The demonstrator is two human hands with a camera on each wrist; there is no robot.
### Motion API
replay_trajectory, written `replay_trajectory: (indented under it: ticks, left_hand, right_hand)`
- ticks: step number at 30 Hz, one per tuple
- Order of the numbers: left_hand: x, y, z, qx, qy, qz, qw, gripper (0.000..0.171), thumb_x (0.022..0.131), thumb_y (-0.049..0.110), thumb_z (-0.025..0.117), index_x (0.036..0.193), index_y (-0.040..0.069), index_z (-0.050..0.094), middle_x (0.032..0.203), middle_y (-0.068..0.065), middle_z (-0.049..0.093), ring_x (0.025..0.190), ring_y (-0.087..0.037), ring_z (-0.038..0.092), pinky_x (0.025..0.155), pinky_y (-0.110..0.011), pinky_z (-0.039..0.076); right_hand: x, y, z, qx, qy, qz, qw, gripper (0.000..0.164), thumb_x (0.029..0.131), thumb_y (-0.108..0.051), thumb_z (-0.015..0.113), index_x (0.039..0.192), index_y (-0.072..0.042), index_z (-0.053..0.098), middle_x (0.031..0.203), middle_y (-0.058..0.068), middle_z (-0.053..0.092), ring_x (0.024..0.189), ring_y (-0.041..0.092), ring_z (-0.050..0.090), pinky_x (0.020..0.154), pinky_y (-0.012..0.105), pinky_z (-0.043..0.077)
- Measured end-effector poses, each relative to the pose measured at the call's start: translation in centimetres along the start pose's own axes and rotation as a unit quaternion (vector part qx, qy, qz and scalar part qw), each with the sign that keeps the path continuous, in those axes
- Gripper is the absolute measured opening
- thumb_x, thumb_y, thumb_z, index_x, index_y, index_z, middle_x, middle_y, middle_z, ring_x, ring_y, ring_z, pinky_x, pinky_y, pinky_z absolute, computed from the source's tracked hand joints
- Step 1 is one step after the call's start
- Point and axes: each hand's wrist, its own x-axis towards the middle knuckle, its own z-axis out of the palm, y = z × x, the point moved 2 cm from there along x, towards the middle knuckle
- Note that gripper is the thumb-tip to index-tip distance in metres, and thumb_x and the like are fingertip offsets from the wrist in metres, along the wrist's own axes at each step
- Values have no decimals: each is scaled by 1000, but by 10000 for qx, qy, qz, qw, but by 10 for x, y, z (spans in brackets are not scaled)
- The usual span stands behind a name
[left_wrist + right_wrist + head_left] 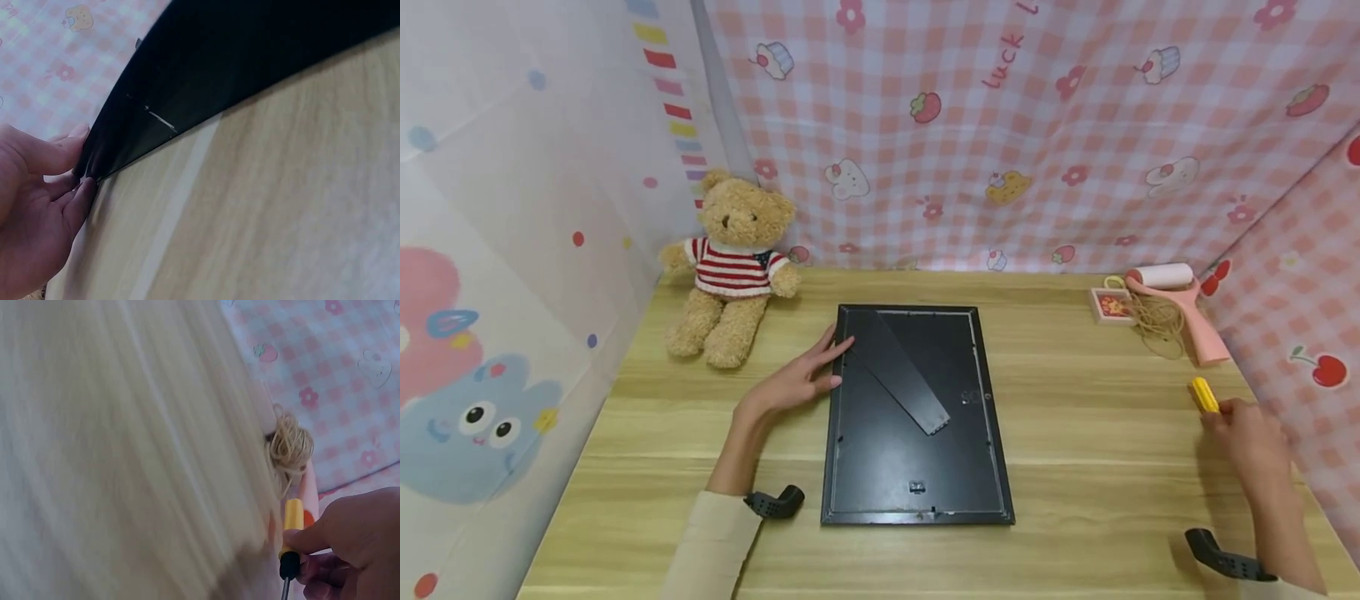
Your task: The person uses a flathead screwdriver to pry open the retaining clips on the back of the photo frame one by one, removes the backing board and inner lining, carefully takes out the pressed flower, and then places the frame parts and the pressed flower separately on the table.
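Observation:
A black picture frame [876,454] lies face down, its back and slanting stand leg [913,379] showing in the head view. My left hand [796,382] rests against its left edge, fingers stretched, with one fingertip over the border. The left wrist view shows those fingers [78,200] right at the frame's dark side [206,75]. Far to the right, my right hand [1255,442] pinches a screwdriver [1205,395] by its yellow handle. In the right wrist view the screwdriver [293,519] has a black collar and a metal shaft that runs out of view.
A teddy bear [730,267] in a striped sweater sits at the back left. At the back right are a pink-handled lint roller [1202,333], a bundle of twine [1157,321] and a small framed box [1111,307]. Patterned cloth [962,150] hangs behind the wooden table [1075,467].

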Motion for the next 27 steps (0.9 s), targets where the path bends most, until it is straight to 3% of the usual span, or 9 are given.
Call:
replay_trajectory:
  ticks: [4, 7, 10, 12, 14, 16, 23, 25, 27]
  left_hand:
    - [2, 3, 1, -47, -27, -91, 9999, 73, 112, 14, 62, 174, 5, 24, 182, -27, -11, 167, -53, 4, 134, -69, 14]
    - [1, 4, 1, -105, -75, -222, 9997, 77, 111, 15, 64, 175, 6, 22, 182, -24, -13, 167, -52, 0, 135, -68, 13]
    - [0, 3, 1, -195, -100, -325, 9992, 80, 110, 15, 66, 175, 7, 20, 182, -21, -15, 168, -50, -2, 135, -68, 12]
    - [-1, 3, 0, -221, -98, -322, 9992, 81, 110, 15, 67, 175, 7, 20, 183, -21, -15, 168, -50, -3, 135, -68, 12]
    - [-1, 3, 0, -242, -92, -310, 9992, 81, 110, 16, 67, 175, 7, 20, 183, -21, -15, 168, -50, -3, 134, -69, 12]
    - [-2, 3, -1, -282, -108, -282, 9991, 81, 110, 16, 67, 175, 7, 20, 183, -21, -16, 168, -50, -4, 134, -70, 13]
    - [-1, 4, 0, -437, -183, -228, 9986, 82, 110, 17, 67, 175, 6, 18, 182, -20, -18, 168, -49, -7, 134, -70, 13]
    - [-1, 5, 0, -405, -184, -190, 9988, 82, 110, 18, 67, 175, 5, 18, 182, -21, -17, 168, -50, -6, 133, -71, 13]
    - [-1, 6, 1, -379, -185, -175, 9990, 81, 111, 17, 66, 175, 5, 18, 182, -22, -17, 168, -51, -5, 133, -71, 14]
  right_hand:
    - [2, -17, -1, 228, 647, -478, 9965, 29, 103, 1, 65, 116, 27, 63, 101, 45, 67, 78, 51, 64, 65, 54, 52]
    - [1, -36, -4, 670, 845, -635, 9921, 30, 109, -4, 63, 118, 24, 65, 100, 43, 70, 64, 20, 64, 56, 33, 49]
    - [-1, -58, -6, 1910, 437, -448, 9796, 38, 116, -15, 56, 128, 20, 64, 95, 10, 79, 74, -9, 58, 57, 15, 50]
    - [-2, -74, -5, 3153, 159, -493, 9476, 31, 116, -17, 55, 125, 9, 69, 100, -11, 76, 79, -13, 58, 64, 12, 53]
    - [-2, -89, -1, 4322, -84, -703, 8990, 21, 115, -14, 57, 121, -2, 73, 102, -26, 69, 85, -9, 62, 71, 10, 55]
    - [-3, -103, 7, 5174, -316, -1008, 8492, 16, 114, -11, 57, 116, -13, 73, 108, -17, 74, 86, -1, 64, 73, 13, 56]
    - [-5, -150, 40, 6868, -1005, -1971, 6924, 26, 116, -1, 42, 131, 8, 61, 124, 9, 69, 94, 14, 62, 81, 22, 56]
    - [-5, -160, 48, 7005, -1186, -2189, 6688, 28, 117, 0, 37, 132, 10, 59, 129, 11, 67, 97, 15, 64, 85, 23, 57]
    - [-7, -169, 56, 7074, -1333, -2276, 6558, 30, 118, 0, 35, 132, 10, 59, 131, 12, 66, 100, 16, 65, 88, 23, 58]
